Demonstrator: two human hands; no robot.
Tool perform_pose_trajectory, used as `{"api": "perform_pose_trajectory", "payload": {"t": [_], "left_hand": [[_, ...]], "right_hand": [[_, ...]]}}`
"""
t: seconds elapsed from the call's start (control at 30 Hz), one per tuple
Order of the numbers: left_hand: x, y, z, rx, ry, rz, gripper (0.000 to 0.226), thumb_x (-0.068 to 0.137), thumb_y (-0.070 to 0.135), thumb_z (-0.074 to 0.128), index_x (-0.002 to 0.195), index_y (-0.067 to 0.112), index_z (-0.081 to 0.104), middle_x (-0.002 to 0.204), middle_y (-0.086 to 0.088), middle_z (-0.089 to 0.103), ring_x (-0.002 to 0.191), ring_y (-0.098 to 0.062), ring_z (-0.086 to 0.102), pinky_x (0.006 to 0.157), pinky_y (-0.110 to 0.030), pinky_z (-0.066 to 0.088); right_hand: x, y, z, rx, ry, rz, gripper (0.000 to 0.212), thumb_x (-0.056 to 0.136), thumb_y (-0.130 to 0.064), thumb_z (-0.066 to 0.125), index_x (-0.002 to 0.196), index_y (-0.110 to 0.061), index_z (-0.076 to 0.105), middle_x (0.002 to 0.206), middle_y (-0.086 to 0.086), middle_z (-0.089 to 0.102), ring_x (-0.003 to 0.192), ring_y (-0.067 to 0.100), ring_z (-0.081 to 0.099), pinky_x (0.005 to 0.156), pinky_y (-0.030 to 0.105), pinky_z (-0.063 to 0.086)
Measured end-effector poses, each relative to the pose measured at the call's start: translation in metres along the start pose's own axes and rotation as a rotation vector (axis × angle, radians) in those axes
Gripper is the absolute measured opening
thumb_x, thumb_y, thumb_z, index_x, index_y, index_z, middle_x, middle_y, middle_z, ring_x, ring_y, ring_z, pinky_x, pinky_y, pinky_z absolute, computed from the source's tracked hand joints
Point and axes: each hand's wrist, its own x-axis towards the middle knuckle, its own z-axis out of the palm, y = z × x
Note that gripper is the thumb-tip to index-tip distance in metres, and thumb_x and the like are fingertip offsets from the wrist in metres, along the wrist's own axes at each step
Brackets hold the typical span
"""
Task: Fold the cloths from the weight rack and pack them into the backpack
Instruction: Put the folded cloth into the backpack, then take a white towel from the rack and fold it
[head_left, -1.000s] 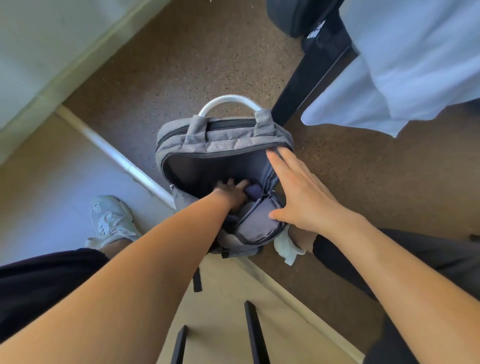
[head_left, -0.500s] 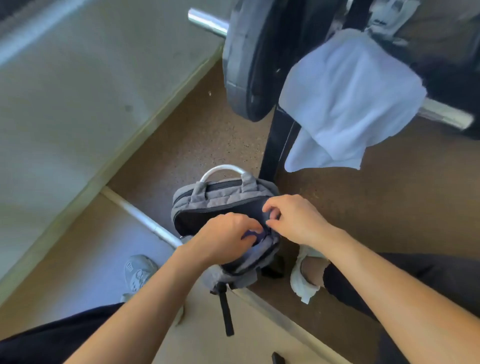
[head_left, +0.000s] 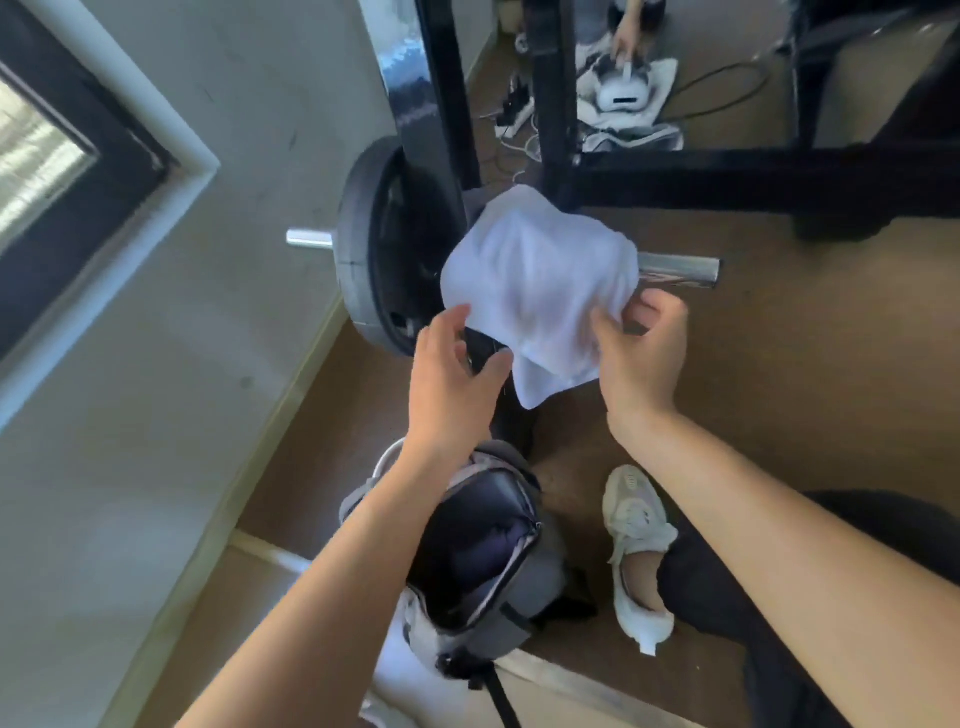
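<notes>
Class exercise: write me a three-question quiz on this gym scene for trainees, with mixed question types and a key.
1. True or false: the backpack on the floor stands open.
2. The white cloth is draped over: A the barbell bar; B a chair back; C a door handle.
3. Which hand grips the cloth?
Key: 1 true. 2 A. 3 the right hand; the left hand is spread open at the cloth's edge.
</notes>
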Motion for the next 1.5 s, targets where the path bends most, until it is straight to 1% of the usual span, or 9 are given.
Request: {"api": "perform_pose_trajectory", "payload": {"t": [0.17,0.27,0.37,0.53,0.7,0.87,0.97,1.13,1.5], "left_hand": [[0.048,0.023,0.022,0.076,0.012,-0.054,0.11,0.08,0.052,0.079,0.161,0.027,0.01,0.165,0.004,0.022,0.153,-0.024,0.016,0.119,-0.048,0.033],[0.065,0.026,0.02,0.164,0.077,-0.139,0.065,0.083,0.051,0.074,0.137,0.029,0.045,0.12,0.005,0.061,0.127,-0.025,0.047,0.105,-0.04,0.03],[0.069,0.024,0.011,0.07,0.036,-0.096,0.031,0.082,0.04,0.074,0.084,0.014,0.056,0.076,0.001,0.059,0.079,-0.021,0.057,0.079,-0.042,0.04],[0.054,0.019,-0.013,-0.152,0.168,-0.014,0.027,0.088,0.022,0.075,0.091,0.0,0.059,0.076,-0.003,0.056,0.064,-0.01,0.049,0.056,-0.022,0.042],[0.048,0.017,-0.039,-0.143,0.466,-0.041,0.02,0.094,0.022,0.064,0.084,0.011,0.05,0.076,0.008,0.051,0.066,-0.009,0.045,0.062,-0.027,0.04],[0.039,0.024,-0.051,-0.258,0.592,-0.092,0.01,0.096,0.01,0.044,0.095,0.019,0.04,0.086,0.008,0.047,0.075,-0.011,0.047,0.07,-0.027,0.044],[0.039,0.022,-0.066,-0.338,0.677,-0.186,0.009,0.092,0.014,0.04,0.099,0.019,0.044,0.088,0.007,0.052,0.078,-0.015,0.052,0.074,-0.032,0.048],[0.018,0.01,-0.081,-0.091,0.506,-0.121,0.025,0.08,0.02,0.051,0.073,-0.002,0.042,0.072,-0.007,0.033,0.068,-0.018,0.027,0.061,-0.033,0.027],[-0.066,0.003,-0.087,-0.223,0.209,-0.164,0.016,0.092,0.012,0.06,0.084,0.013,0.074,0.068,0.008,0.066,0.062,-0.004,0.058,0.055,-0.016,0.048]], "right_hand": [[0.01,0.004,-0.004,-0.1,-0.128,-0.049,0.014,0.09,-0.022,0.07,0.081,-0.019,0.06,0.072,-0.008,0.06,0.061,0.0,0.053,0.06,0.026,0.044],[0.005,0.002,-0.006,-0.096,-0.214,-0.149,0.017,0.087,-0.022,0.074,0.082,-0.012,0.061,0.071,-0.004,0.061,0.061,0.003,0.053,0.056,0.021,0.042],[0.004,0.0,-0.005,-0.155,-0.311,-0.261,0.018,0.084,-0.026,0.074,0.086,-0.012,0.062,0.083,0.004,0.064,0.081,0.019,0.059,0.069,0.029,0.046],[0.002,-0.007,0.0,-0.019,-0.401,-0.11,0.014,0.091,-0.017,0.071,0.092,-0.006,0.062,0.085,0.009,0.067,0.076,0.022,0.062,0.067,0.031,0.047],[0.011,-0.01,0.003,0.136,-0.192,-0.008,0.025,0.094,-0.024,0.068,0.089,-0.009,0.049,0.083,0.008,0.051,0.071,0.014,0.048,0.065,0.032,0.04],[0.01,-0.018,0.004,0.132,-0.283,-0.072,0.034,0.088,-0.027,0.077,0.108,-0.015,0.053,0.097,-0.003,0.057,0.074,-0.007,0.053,0.065,0.011,0.045],[0.013,-0.018,0.0,-0.013,-0.314,-0.163,0.042,0.082,-0.017,0.077,0.114,-0.022,0.052,0.104,-0.012,0.058,0.093,-0.008,0.055,0.077,0.015,0.05],[0.019,-0.018,-0.01,-0.156,-0.144,-0.316,0.042,0.081,-0.004,0.063,0.12,-0.017,0.053,0.106,-0.004,0.061,0.094,0.013,0.06,0.079,0.036,0.056],[0.024,-0.004,-0.017,-0.361,-0.164,-0.238,0.061,0.095,-0.014,0.065,0.149,-0.025,0.039,0.135,0.001,0.062,0.122,0.023,0.06,0.096,0.04,0.055]]}}
